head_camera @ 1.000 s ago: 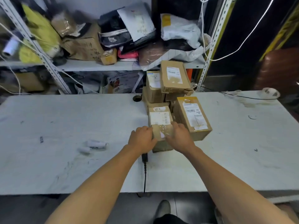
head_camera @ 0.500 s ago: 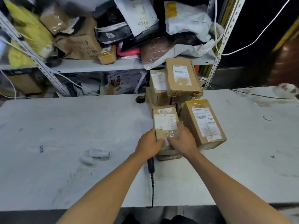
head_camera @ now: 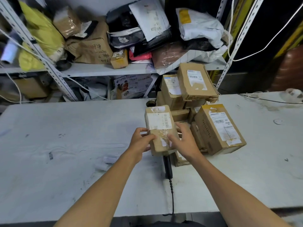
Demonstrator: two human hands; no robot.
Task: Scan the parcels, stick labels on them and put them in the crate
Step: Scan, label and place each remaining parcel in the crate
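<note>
Head view, from left to right. On the far left a metal shelf (head_camera: pixel 105 72) behind the worktop (head_camera: pixel 57 128) carries a yellow bag (head_camera: pixel 41 35), brown cartons and black and white mail bags (head_camera: pixel 198 25), all heaped together. On the near left part of the worktop lie two small white rolls (head_camera: pixel 109 159), close to each other and well apart from the parcels.

Near the middle, the left hand (head_camera: pixel 139 145) grips the near left edge of a small brown parcel (head_camera: pixel 161 130), thumb on top and fingers curled round its side. The parcel is tilted, its far end raised, with a white barcode label (head_camera: pixel 159 120) on its upper face. The right hand (head_camera: pixel 185 141) holds the parcel's right side, thumb on the taped top and fingers bent behind the edge. Just beneath the parcel a black scanner (head_camera: pixel 167 166) lies on the worktop, its coiled cable (head_camera: pixel 171 194) running over the near edge.

To the right and farther off stands a stack of cardboard parcels (head_camera: pixel 185 89), the top ones with white labels. A larger labelled box (head_camera: pixel 218 128) leans just beside the right hand. At the far right edge a small white object (head_camera: pixel 293 95) sits on the worktop, too blurred to identify.
</note>
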